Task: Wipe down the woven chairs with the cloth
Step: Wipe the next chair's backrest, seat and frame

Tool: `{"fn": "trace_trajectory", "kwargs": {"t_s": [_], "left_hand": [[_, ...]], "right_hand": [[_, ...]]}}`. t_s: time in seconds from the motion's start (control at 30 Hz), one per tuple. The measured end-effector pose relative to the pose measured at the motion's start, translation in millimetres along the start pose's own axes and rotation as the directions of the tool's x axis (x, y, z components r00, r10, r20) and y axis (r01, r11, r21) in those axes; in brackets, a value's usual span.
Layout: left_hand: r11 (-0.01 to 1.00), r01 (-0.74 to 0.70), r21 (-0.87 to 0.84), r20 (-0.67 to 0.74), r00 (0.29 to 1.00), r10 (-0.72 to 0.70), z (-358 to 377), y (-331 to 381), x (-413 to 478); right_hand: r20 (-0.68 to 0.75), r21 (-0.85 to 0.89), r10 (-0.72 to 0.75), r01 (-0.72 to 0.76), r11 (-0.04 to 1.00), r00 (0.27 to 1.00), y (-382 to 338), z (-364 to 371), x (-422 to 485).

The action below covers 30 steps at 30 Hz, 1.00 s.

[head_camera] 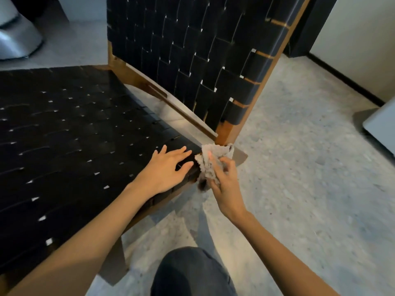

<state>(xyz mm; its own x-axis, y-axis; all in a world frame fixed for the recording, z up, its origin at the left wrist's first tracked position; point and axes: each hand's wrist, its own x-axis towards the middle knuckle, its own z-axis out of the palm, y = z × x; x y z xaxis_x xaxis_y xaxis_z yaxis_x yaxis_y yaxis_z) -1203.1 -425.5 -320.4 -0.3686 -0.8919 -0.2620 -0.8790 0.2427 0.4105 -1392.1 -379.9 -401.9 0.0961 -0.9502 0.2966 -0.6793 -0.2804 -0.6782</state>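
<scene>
A woven chair with black straps on a brown wooden frame fills the left and top of the view: its seat [70, 135] spreads to the left and its backrest [192, 56] rises at the top centre. My left hand [166, 169] lies flat with straight fingers on the seat's right edge. Just to its right, my right hand [224, 180] grips a bunched grey cloth [210, 161] and holds it against the seat's side edge, near the rear corner post [226, 131].
Speckled grey floor [310, 167] stretches to the right of the chair. My dark-clothed knee [192, 272] is at the bottom centre. A silvery rounded object [17, 37] stands at top left. A white wall with a dark baseboard [346, 80] and a pale panel [382, 124] are at right.
</scene>
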Motion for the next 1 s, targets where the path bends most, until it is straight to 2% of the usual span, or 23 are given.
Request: {"fn": "trace_trajectory", "kwargs": {"t_s": [0.1, 0.2, 0.27, 0.33, 0.53, 0.6, 0.67, 0.73, 0.8, 0.87, 1.0], "left_hand": [[0.995, 0.009, -0.096, -0.135, 0.991, -0.023, -0.2, 0.3, -4.0], [0.998, -0.01, -0.068, -0.265, 0.964, -0.008, -0.8, 3.5, -11.7], [0.998, 0.003, -0.057, -0.259, 0.966, -0.018, -2.9, 5.0, -20.3], [1.0, 0.011, -0.009, -0.201, 0.979, -0.012, -4.6, 3.5, -33.2], [0.993, 0.026, 0.111, -0.171, 0.985, -0.006, -12.8, -12.9, -79.1], [0.992, 0.028, 0.127, -0.179, 0.984, -0.005, -14.3, -14.4, -85.7], [0.988, 0.035, 0.148, -0.207, 0.978, -0.004, -13.0, -11.6, -86.2], [0.978, 0.064, 0.197, -0.269, 0.963, -0.009, -9.9, -7.0, -82.8], [0.965, 0.12, 0.232, -0.342, 0.939, -0.034, -4.8, -2.6, -79.8], [0.963, 0.165, 0.214, -0.384, 0.92, -0.072, 2.9, 2.6, -78.4], [0.961, 0.223, 0.166, -0.405, 0.904, -0.14, 12.7, 10.2, -74.1]], "right_hand": [[0.052, -0.04, 0.065, -0.063, 0.997, 0.997, -15.0, -15.6, 18.9], [0.111, -0.183, 0.13, -0.108, 0.977, 0.985, -29.4, -22.3, 37.6], [0.154, -0.239, 0.15, -0.111, 0.965, 0.977, -35.1, -25.9, 41.2], [0.198, -0.225, 0.129, -0.084, 0.971, 0.972, -40.2, -27.7, 37.3], [0.248, -0.023, 0.03, -0.025, 0.999, 0.968, -52.1, -22.9, 15.8], [0.201, 0.025, -0.014, 0.009, 1.0, 0.98, -51.7, -26.4, 15.1], [0.086, 0.024, -0.061, 0.059, 0.998, 0.994, -52.4, -28.3, 16.6], [0.041, -0.006, -0.056, 0.057, 0.998, 0.998, -55.8, -24.8, 22.4], [0.109, -0.12, 0.018, -0.005, 0.993, 0.994, -56.5, -16.9, 30.9], [0.156, -0.224, 0.073, -0.037, 0.974, 0.985, -52.3, -13.0, 37.4], [0.151, -0.259, 0.101, -0.059, 0.964, 0.983, -46.9, -20.1, 44.9]]}}
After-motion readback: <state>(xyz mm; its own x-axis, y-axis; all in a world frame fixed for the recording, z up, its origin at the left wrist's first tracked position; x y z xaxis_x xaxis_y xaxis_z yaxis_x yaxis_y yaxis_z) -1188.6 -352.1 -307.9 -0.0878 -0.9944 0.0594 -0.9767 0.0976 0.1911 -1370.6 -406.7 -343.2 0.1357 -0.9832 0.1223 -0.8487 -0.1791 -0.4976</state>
